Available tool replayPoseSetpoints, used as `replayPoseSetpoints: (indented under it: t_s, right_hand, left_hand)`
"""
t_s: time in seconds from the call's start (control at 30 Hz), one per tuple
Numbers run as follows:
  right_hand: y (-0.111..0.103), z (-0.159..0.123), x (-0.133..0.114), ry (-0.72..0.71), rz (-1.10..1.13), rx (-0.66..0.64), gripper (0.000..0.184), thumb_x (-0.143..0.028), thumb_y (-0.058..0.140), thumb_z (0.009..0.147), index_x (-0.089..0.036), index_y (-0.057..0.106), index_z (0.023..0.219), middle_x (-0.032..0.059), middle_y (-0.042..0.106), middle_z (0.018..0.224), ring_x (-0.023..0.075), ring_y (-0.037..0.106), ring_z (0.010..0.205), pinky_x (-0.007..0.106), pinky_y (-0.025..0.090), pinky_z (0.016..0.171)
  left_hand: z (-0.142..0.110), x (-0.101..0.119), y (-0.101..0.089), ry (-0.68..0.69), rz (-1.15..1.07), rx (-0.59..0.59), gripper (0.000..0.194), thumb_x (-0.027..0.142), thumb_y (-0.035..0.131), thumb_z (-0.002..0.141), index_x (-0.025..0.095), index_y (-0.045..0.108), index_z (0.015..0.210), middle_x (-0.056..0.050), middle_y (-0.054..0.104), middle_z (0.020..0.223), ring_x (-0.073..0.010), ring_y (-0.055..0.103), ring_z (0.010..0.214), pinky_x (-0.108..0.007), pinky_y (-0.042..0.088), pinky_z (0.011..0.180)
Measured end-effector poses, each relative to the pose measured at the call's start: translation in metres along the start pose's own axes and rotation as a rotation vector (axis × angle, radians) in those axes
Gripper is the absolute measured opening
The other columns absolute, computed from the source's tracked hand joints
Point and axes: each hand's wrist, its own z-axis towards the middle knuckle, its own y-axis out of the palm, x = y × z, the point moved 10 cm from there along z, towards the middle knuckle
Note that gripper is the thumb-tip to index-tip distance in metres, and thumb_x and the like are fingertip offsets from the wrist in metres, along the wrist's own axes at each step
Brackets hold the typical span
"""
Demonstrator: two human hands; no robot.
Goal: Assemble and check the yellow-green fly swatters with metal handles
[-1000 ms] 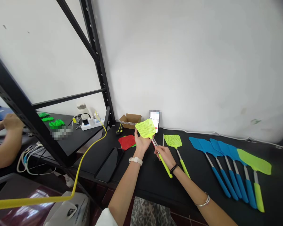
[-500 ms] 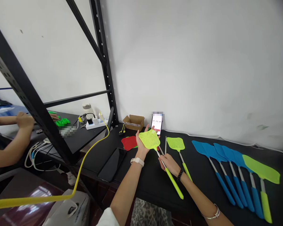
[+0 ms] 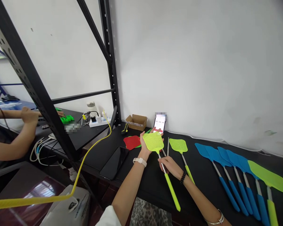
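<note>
One lime-green perforated plastic swatter [image 3: 153, 142] may twist if the right grip [image 3: 171, 166], pinching its shaft [image 3: 159, 156], loosens; left grip [image 3: 145, 151], behind, has indeterminable closure.

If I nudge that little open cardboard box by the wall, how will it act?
The cardboard box would probably feel light for its size, its walls looking thin. Its flat sides suggest sliding rather than rolling.

The white smartphone screen [image 3: 159, 121] is pixelated along its top, and its lower part is covered by fingers. The translucent item beside the bright green pieces [image 3: 67, 119] is pixelated too, possibly a bag. The rightmost lime-green plastic handle [image 3: 272, 212] runs off the bottom edge.
</note>
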Motion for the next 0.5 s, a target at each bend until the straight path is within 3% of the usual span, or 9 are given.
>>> replayPoseSetpoints:
  t_s: [0.2, 0.33, 0.43, 0.5]
  right_hand:
    - [-0.006, 0.005, 0.004, 0.011, 0.098, 0.020, 0.027, -0.041, 0.048, 0.079, -0.015, 0.050, 0.072, -0.0011, 0.050, 0.053, 0.0096, 0.046, 0.047, 0.019, 0.033, 0.043]
    - [-0.029, 0.000, 0.005, 0.002, 0.034, 0.069, 0.029, -0.042, 0.054, 0.077, -0.015, 0.051, 0.084, -0.0011, 0.051, 0.059, 0.0109, 0.048, 0.053, 0.021, 0.037, 0.048]
    - [-0.041, -0.007, 0.003, -0.029, -0.039, 0.040, 0.034, -0.043, 0.058, 0.074, -0.016, 0.050, 0.092, -0.0037, 0.046, 0.059, 0.0110, 0.046, 0.052, 0.022, 0.037, 0.048]
    - [-0.052, -0.012, -0.002, -0.086, -0.113, 0.096, 0.032, -0.043, 0.058, 0.075, -0.016, 0.051, 0.092, -0.0042, 0.043, 0.059, 0.0107, 0.043, 0.051, 0.022, 0.035, 0.047]
  left_hand:
    - [-0.006, 0.036, -0.041, 0.272, -0.109, 0.259, 0.056, 0.051, 0.044, 0.070, 0.018, 0.054, 0.115, -0.014, 0.049, 0.125, -0.0333, 0.052, 0.107, -0.046, 0.044, 0.081]
    - [-0.012, 0.053, -0.067, 0.362, -0.146, 0.394, 0.056, 0.052, 0.041, 0.069, 0.018, 0.056, 0.110, -0.014, 0.052, 0.120, -0.0338, 0.053, 0.105, -0.045, 0.045, 0.078]
    - [-0.018, 0.064, -0.082, 0.414, -0.180, 0.486, 0.056, 0.053, 0.041, 0.068, 0.018, 0.057, 0.109, -0.014, 0.053, 0.118, -0.0333, 0.053, 0.104, -0.045, 0.045, 0.077]
    - [-0.020, 0.069, -0.088, 0.441, -0.203, 0.523, 0.056, 0.054, 0.041, 0.067, 0.018, 0.057, 0.108, -0.014, 0.053, 0.117, -0.0328, 0.053, 0.105, -0.044, 0.045, 0.078]
